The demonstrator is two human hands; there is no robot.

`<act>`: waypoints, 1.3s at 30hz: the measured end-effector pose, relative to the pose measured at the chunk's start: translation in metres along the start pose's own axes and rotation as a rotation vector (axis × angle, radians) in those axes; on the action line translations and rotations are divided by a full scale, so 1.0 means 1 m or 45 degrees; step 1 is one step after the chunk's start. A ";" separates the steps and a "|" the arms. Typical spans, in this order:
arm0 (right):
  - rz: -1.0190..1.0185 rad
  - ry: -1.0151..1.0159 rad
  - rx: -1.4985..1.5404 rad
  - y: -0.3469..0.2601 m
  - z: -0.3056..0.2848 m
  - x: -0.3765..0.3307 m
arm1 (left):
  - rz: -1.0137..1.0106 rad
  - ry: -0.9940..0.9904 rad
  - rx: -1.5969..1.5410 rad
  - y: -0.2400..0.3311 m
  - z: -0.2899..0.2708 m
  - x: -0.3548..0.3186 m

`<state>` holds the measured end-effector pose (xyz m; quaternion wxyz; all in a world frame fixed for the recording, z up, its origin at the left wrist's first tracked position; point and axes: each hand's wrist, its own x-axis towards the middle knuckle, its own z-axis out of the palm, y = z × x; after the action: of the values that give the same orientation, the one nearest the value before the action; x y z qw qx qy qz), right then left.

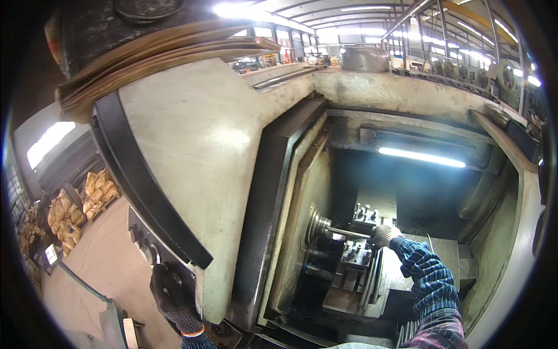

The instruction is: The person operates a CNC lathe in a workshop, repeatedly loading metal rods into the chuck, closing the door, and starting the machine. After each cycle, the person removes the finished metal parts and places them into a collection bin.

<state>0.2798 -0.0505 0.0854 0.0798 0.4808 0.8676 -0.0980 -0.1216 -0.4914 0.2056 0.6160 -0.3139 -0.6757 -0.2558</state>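
My right hand [385, 235], in a pale work glove, reaches inside the lathe and is closed around the free end of a thin metal rod [349, 232]. The rod's other end sits in the round chuck [318, 227] on the inner left wall. Bolted tool holders [356, 253] lie just below and beside that hand. Outside the machine, my left hand [173, 291], in a dark glove, is curled at a control knob [153, 255] on the side panel [139, 234]. Its fingertips are partly lost against the dark panel.
A pale lathe housing [203, 128] with a dark-edged door frame [279, 174] stands between my arms. Stacked cardboard [168, 52] lies on top. Several bars [372, 279] rest by the tool slide. Wrapped sacks [65, 218] and a green stand [116, 320] are at left.
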 end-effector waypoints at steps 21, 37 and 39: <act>-0.185 0.147 0.363 -0.128 -0.014 0.024 | -0.685 -0.279 -0.872 0.011 -0.024 0.008; -0.097 0.485 0.104 -0.155 -0.021 0.002 | -0.357 -0.733 -0.155 0.020 -0.058 0.006; -0.163 0.583 0.048 -0.155 -0.017 0.000 | -0.380 -0.724 -0.175 0.022 -0.062 0.009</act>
<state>0.1474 -0.1269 0.1162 -0.1343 0.4358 0.8899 -0.0074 -0.0637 -0.5209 0.2203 0.3356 -0.3110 -0.8404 -0.2903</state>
